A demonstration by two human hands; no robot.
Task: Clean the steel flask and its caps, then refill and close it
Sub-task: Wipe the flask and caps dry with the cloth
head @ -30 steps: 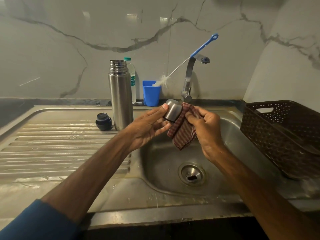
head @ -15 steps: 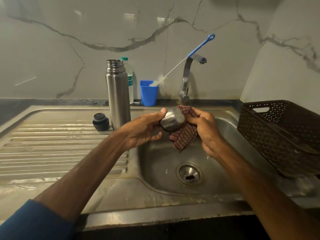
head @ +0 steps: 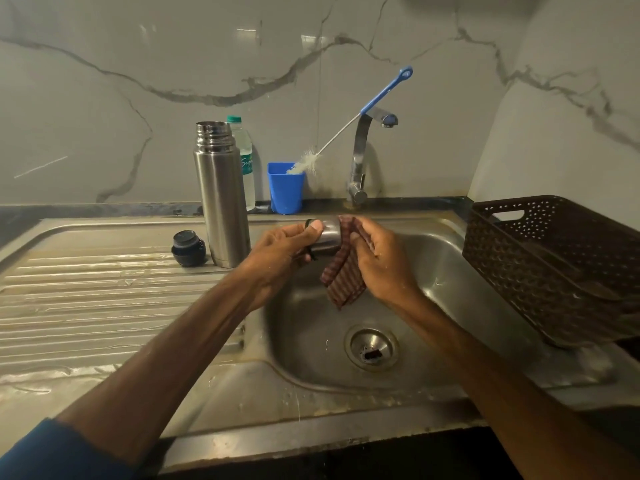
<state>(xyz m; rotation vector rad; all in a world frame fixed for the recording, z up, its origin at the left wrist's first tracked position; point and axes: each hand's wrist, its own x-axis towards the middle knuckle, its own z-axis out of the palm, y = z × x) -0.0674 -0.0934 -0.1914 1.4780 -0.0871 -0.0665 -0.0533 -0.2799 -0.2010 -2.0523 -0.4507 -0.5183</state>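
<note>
While my left fingers (head: 313, 227) curl round the steel outer cap (head: 327, 238), thumb pressed on its side by the dark rim, my right fingers (head: 362, 241) pinch a checked maroon cloth (head: 343, 282) against the cap's other end, and the loose tail of the cloth hangs down over the sink (head: 433, 271). So my left hand (head: 287, 247) grips the cap and my right hand (head: 377, 261) grips the cloth, and the two meet above the back of the basin, in front of the tap (head: 360, 157). I take this to be the wiping of the cap, somewhere in the middle of the job. To do it well I should roll the cap with my left fingers against the cloth instead of dragging the cloth about, then push a fold of it inside to reach the threads; whether the inside is done I cannot tell, since my palm hides the opening. Polished steel looks slippery, so I want a firm hold, and I want it over the basin, where a slip costs little. Further out, the flask (head: 221, 199) stands upright and uncapped on the wet counter (head: 86, 299) left of the basin, its threaded neck bare, with the black inner cap (head: 188, 247) just beside its base. Behind the flask stands a plastic water bottle (head: 246, 161), likely my refill. Next to it a bottle brush (head: 346, 129) leans out of a blue cup (head: 285, 188) towards the tap. A brown basket (head: 554, 265) sits at the right of the sink.
</note>
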